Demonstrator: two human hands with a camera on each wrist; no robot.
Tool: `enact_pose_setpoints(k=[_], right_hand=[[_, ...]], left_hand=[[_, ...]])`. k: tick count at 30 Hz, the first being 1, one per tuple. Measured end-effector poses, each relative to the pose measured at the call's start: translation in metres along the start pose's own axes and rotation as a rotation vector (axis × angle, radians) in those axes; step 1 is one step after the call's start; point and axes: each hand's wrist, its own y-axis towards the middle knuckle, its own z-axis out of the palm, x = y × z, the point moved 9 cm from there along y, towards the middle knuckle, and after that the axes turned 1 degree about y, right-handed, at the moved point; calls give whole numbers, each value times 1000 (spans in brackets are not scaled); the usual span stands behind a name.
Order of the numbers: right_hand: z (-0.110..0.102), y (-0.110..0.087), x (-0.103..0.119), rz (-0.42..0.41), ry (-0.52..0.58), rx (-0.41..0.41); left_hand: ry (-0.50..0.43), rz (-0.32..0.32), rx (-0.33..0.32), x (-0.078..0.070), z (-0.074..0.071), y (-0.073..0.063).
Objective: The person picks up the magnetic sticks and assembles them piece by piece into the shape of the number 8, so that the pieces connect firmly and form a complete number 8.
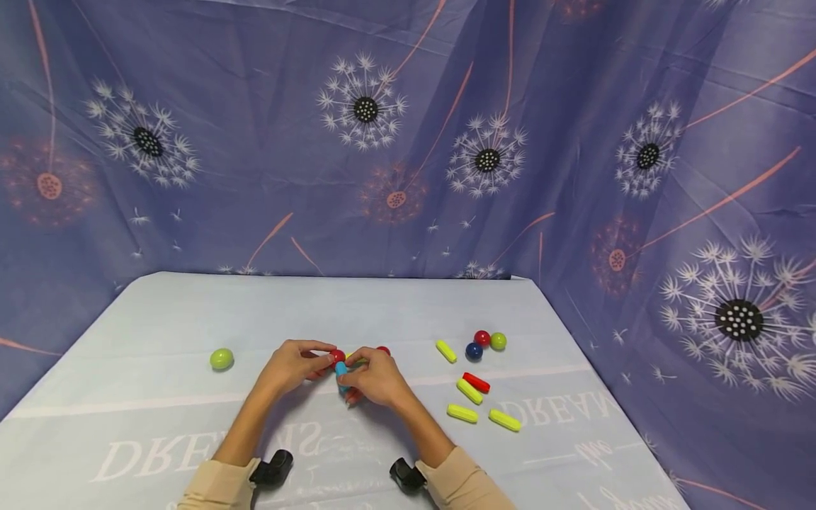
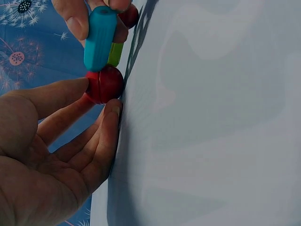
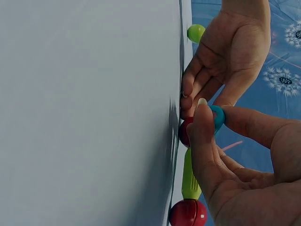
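Between the fingertips of my left hand [image 1: 288, 367] is a red ball [image 2: 111, 85], low against the cloth-covered table. My right hand [image 1: 382, 379] pinches a short blue rod [image 2: 99, 40] between thumb and finger. One end of that rod meets the red ball in the left wrist view; I cannot tell whether they are joined. From the same ball a yellow-green rod [image 3: 190, 176] runs to a second red ball [image 3: 188, 213], both lying along the table beside my right hand. In the head view, my right fingers partly cover this row.
A green ball [image 1: 222, 359] sits alone at the left. To the right are a red ball [image 1: 482, 338], a green ball [image 1: 499, 341] and a dark blue ball [image 1: 474, 352]. Several yellow rods [image 1: 462, 414] and a red rod [image 1: 476, 382] lie nearer. Patterned curtain [image 1: 382, 234] borders the table [image 1: 191, 304].
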Motion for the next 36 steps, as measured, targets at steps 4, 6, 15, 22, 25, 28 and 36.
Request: enact_pose_setpoints(k=[4,6,15,22,25,28,36], right_hand=[[1,1,0,11,6,5],[2,1,1,14,5,7],[3,0,1,26,-54,25],[5,-1,-2,42,-146,28],[6,-2,-3,42,-145,32],[7,-2,-3,44,-145,36],[9,-2,-2,46,-121,33]], left_hand=[[-6,0,6,-1,0,0],[-5,-4,9,-1,0,0],[-12,-17,13,1,1,-1],[-3,-28,3,3,1,0],[0,-25,-1,4,1,1],[5,-21,0,4,1,1],[-3,-15,12,3,1,1]])
